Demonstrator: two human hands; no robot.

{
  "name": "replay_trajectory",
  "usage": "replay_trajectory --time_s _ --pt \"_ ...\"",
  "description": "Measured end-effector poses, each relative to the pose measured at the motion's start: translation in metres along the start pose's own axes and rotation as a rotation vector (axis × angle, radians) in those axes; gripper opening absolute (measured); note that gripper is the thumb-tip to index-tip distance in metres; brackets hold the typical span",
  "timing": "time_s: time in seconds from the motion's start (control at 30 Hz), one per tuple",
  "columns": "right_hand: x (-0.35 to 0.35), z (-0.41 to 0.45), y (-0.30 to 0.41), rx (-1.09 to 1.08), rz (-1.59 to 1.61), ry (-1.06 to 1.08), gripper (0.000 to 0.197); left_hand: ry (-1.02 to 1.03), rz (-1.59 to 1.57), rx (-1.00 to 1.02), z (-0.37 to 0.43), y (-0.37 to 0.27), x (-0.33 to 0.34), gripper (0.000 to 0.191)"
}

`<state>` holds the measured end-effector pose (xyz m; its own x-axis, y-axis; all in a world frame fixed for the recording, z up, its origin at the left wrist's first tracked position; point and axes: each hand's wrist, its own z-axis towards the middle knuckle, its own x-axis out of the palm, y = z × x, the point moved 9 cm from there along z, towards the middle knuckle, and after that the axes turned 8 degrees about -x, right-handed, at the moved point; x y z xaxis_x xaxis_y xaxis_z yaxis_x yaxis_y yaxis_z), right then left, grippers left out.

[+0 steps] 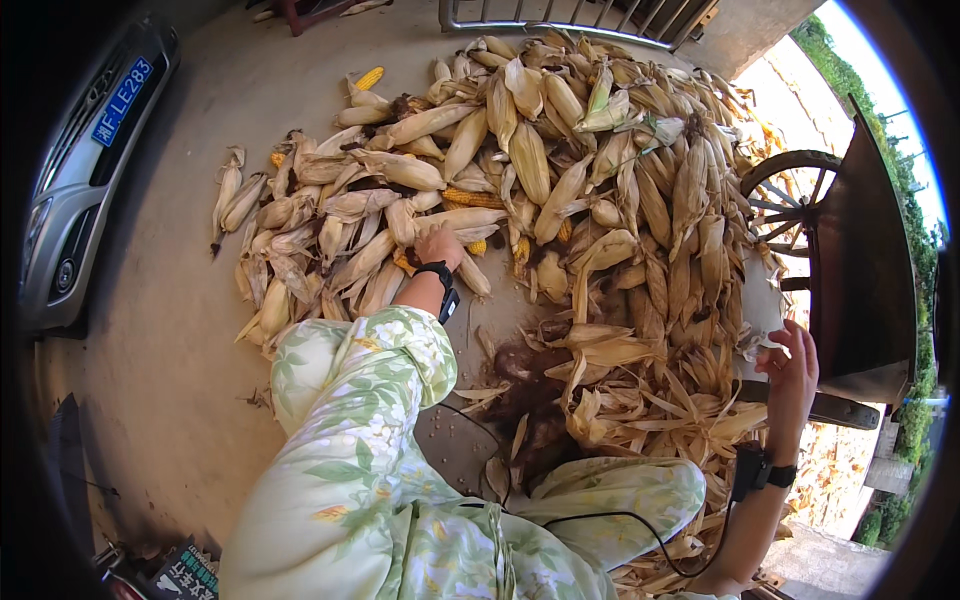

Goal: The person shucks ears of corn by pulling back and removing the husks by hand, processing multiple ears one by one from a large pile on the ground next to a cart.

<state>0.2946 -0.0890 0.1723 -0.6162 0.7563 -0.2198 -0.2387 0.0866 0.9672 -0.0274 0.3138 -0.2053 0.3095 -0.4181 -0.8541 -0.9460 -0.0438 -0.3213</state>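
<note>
A large heap of dried corn ears in their husks (531,163) lies before me on the concrete floor. My left hand (439,246) reaches into the heap's near left part and touches the husked ears there; whether its fingers are closed on one is hidden. Bare yellow kernels of a corn cob (472,198) show a little above that hand. Raised at the right, near the cart, my right hand (791,358) has its fingers apart and curled, with nothing seen in them. Loose peeled husks (622,375) and dark corn silk (529,382) lie between my hands.
A car's front bumper (112,187) is at the far left. A metal railing (555,13) stands behind the heap. On the right is a cart with a spoked wheel (799,161) and a dark panel (862,277). Black cables (622,514) run across my lap to my wrists.
</note>
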Motion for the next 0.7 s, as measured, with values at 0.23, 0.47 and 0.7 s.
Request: replay_trajectory --time_s 0.23,0.47,0.7 --pt "0.110 -0.064 -0.180 0.557 -0.110 0.341 0.018 -0.058 0.155 0.132 0.061 -0.034 0.033 0.049" --pt "0.109 -0.047 -0.174 0.520 -0.062 0.354 0.020 0.337 -0.258 0.157 0.022 -0.056 0.052 0.072" --pt "0.125 -0.052 -0.132 0.342 -0.027 0.350 0.025 0.950 -1.090 0.340 -0.147 -0.141 0.015 0.069"
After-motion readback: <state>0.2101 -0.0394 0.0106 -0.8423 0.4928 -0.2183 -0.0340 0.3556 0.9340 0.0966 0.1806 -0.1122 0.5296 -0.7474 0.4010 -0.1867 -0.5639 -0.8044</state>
